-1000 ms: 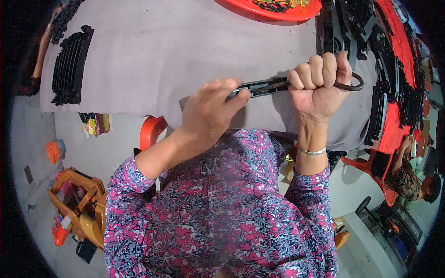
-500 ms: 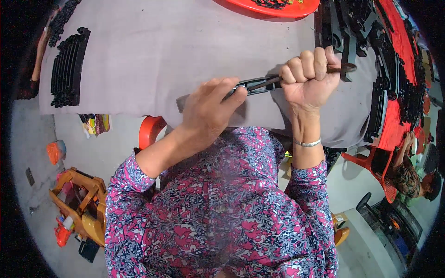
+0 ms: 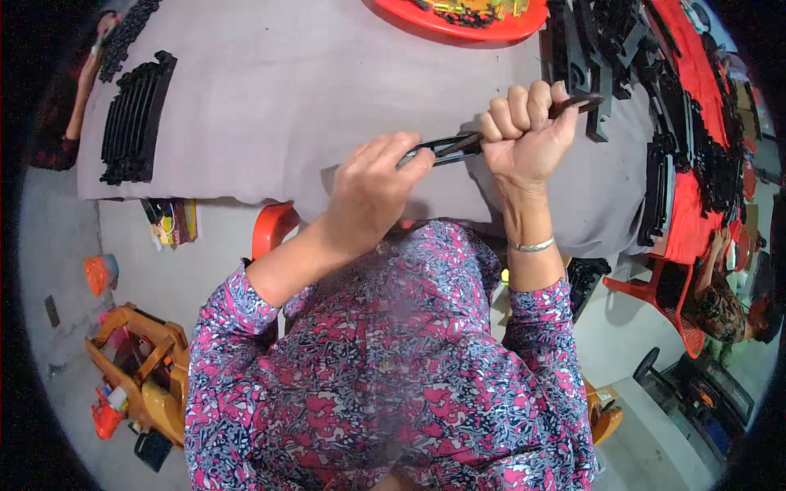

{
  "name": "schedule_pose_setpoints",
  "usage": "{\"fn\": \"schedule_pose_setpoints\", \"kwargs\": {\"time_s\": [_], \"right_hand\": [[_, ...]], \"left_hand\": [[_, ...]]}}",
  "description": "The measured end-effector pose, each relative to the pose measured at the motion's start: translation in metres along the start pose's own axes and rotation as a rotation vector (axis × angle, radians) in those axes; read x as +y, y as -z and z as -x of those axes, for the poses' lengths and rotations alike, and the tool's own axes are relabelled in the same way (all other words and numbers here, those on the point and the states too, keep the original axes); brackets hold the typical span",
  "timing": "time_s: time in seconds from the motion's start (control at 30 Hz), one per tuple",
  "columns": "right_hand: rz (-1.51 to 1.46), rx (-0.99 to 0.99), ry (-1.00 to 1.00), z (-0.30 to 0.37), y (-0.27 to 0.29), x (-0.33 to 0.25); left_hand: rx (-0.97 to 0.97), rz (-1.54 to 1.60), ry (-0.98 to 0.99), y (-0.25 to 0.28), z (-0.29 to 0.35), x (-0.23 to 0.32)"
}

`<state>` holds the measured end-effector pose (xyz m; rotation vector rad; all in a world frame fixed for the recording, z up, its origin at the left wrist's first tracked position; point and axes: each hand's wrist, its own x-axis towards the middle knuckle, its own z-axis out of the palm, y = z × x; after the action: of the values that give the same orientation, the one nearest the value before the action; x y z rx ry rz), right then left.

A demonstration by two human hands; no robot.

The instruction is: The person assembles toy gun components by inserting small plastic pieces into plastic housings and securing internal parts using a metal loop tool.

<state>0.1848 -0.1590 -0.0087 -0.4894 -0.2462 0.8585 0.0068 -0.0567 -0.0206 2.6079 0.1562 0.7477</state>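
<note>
My left hand (image 3: 368, 188) is closed round a long, narrow black plastic piece (image 3: 460, 158) with an open channel, above the cloth-covered table. In my right hand (image 3: 528, 143), the fist is wrapped round a slim dark tool (image 3: 586, 102). Its rounded end sticks out past the thumb side, and its other end runs into the channel of the black piece. The fist hides the tool's middle, so its exact kind cannot be made out. The left fingers cover the near end of the black piece.
A red tray (image 3: 483, 33) with small black and yellow parts sits at the far edge. Similar black strips (image 3: 135, 119) lie stacked at left; more black pieces (image 3: 585, 57) pile up at right. A person (image 3: 729, 315) sits at right beside a red chair (image 3: 655, 286); another person's arm (image 3: 78, 106) shows far left.
Both hands have shifted slightly, the right one leftward with the tool, and the grips look the same. The view has moved a little, and more of the far-left person's arm shows.
</note>
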Motion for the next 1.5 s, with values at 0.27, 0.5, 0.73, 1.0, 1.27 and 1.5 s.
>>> {"fn": "schedule_pose_setpoints", "kwargs": {"time_s": [0.27, 0.5, 0.73, 1.0, 1.27, 1.5], "right_hand": [[0.259, 0.091, 0.005, 0.017, -0.038, -0.057], [0.519, 0.398, -0.059, 0.032, -0.004, -0.033], [1.336, 0.19, -0.159, 0.006, 0.008, -0.024], [1.76, 0.065, 0.288, 0.029, -0.039, -0.001], [2.103, -0.099, 0.162, 0.042, -0.068, 0.039], [1.92, -0.079, -0.083, 0.033, -0.046, 0.04]], "left_hand": [[0.05, 0.087, 0.024, 0.002, 0.003, -0.004], [0.017, 0.053, 0.067, 0.008, 0.002, -0.012], [-0.138, 0.01, 0.168, 0.032, -0.002, -0.01], [-0.129, 0.012, 0.284, 0.058, 0.015, -0.026], [-0.031, 0.138, 0.283, 0.039, 0.025, -0.032], [0.069, 0.2, 0.227, 0.028, 0.028, -0.028]]}}
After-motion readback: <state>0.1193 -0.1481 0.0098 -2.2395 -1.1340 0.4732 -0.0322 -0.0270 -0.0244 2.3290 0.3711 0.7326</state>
